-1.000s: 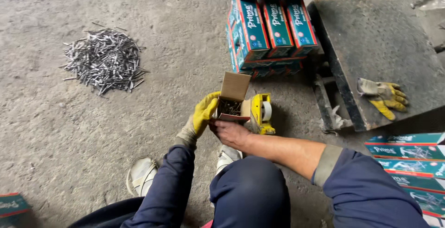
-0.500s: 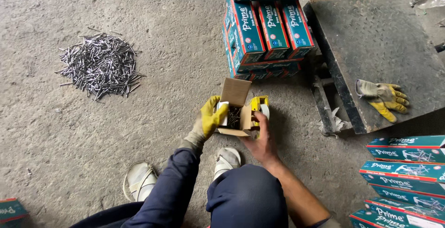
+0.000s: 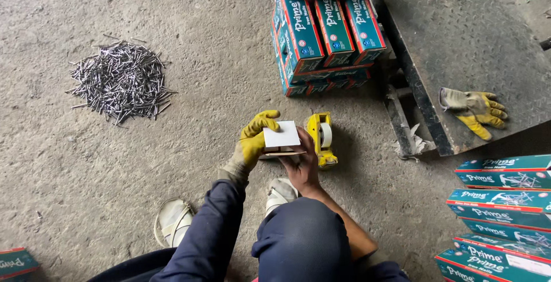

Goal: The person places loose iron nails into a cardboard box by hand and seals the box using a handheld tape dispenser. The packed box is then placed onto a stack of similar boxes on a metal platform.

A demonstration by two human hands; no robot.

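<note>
A small cardboard box (image 3: 281, 137) sits on the concrete floor between my hands, its white top flap folded down. My left hand (image 3: 255, 138), in a yellow work glove, grips the box's left side with the fingers over its top edge. My bare right hand (image 3: 301, 164) presses against the box's near right side. A yellow tape dispenser (image 3: 321, 137) with a white roll lies on the floor just right of the box, touching neither hand.
A pile of loose steel nails (image 3: 120, 81) lies at the left. Stacked teal and red boxes (image 3: 324, 29) stand behind the dispenser. A spare yellow glove (image 3: 473, 110) lies on a dark metal platform (image 3: 470, 41). More teal boxes (image 3: 505, 213) are stacked at the right.
The box's brown flap stood open and nails showed inside; now the flaps are folded shut. My right arm has drawn back close to my knee and holds the box's side.
</note>
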